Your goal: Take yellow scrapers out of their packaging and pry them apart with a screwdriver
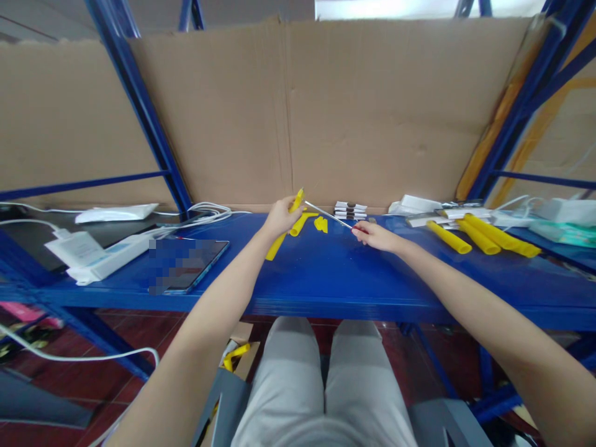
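My left hand (282,216) is closed around a yellow plastic handle-like part (275,249), whose two ends stick out above and below the fingers. In my right hand (376,236) is a screwdriver (329,215) with a long metal shaft and a red handle mostly covered by the fingers. Its tip points left, close to the upper end of the yellow part; whether they touch I cannot tell. Just right of my left hand, another yellow handle-like part (299,227) lies on the blue table (344,273). Beside that is a small yellow piece (321,224).
Behind the right hand sits a stack of white pieces with dark bands (351,210). Several yellow tubes (479,237) lie at the right. A phone (200,267), a white power strip (116,256) and cables occupy the left. A cardboard panel (326,118) closes off the back.
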Motion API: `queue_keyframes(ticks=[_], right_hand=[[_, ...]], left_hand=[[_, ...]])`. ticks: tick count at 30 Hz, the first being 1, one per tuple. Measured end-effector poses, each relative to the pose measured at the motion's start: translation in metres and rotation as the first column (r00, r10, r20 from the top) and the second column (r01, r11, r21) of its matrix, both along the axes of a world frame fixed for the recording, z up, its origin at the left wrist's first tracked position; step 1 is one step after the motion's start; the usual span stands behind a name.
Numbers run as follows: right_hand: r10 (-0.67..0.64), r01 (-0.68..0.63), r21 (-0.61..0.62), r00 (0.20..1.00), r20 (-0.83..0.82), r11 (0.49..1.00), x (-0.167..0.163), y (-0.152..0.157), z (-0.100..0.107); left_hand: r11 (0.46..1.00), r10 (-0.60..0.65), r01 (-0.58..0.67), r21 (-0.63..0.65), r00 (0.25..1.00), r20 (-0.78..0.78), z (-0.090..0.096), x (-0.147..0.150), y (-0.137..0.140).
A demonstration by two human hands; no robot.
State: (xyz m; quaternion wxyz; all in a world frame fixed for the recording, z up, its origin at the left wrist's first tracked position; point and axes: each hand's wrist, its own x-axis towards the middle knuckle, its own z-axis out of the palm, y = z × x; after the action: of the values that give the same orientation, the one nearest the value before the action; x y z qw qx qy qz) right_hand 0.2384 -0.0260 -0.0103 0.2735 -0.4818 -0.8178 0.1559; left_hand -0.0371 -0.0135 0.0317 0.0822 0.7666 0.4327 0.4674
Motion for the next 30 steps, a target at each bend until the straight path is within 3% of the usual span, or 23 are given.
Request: queue_keyframes(ticks=[12,18,25,30], right_hand=[[-0.008,0.007,0.073,1.000,0.012,0.997,-0.0015,0.0016,-0.0049],[0.023,-0.023,-0.018,1.000,0.020,1.000,-0.0041,-0.0030,0.0027],[-0.043,0.040,0.159,0.999,0.013,0.986,-0.0033,0.0008,-0.0051],[-0.040,0.042,0.133,0.999,-0.015,0.990,-0.0027,0.0020,-0.0049]], left_hand=[[0.999,0.048,-0.048,0.009,0.998,-0.032,-0.0009,-0.0021,0.0030],[0.993,0.121,-0.121,0.009,0.991,-0.061,0.0014,-0.0009,0.0012],[0.986,0.156,-0.149,0.072,0.981,-0.115,0.0028,0.0019,-0.0008],[0.981,0.187,-0.175,0.082,0.965,-0.182,0.0053,0.0033,-0.0044]])
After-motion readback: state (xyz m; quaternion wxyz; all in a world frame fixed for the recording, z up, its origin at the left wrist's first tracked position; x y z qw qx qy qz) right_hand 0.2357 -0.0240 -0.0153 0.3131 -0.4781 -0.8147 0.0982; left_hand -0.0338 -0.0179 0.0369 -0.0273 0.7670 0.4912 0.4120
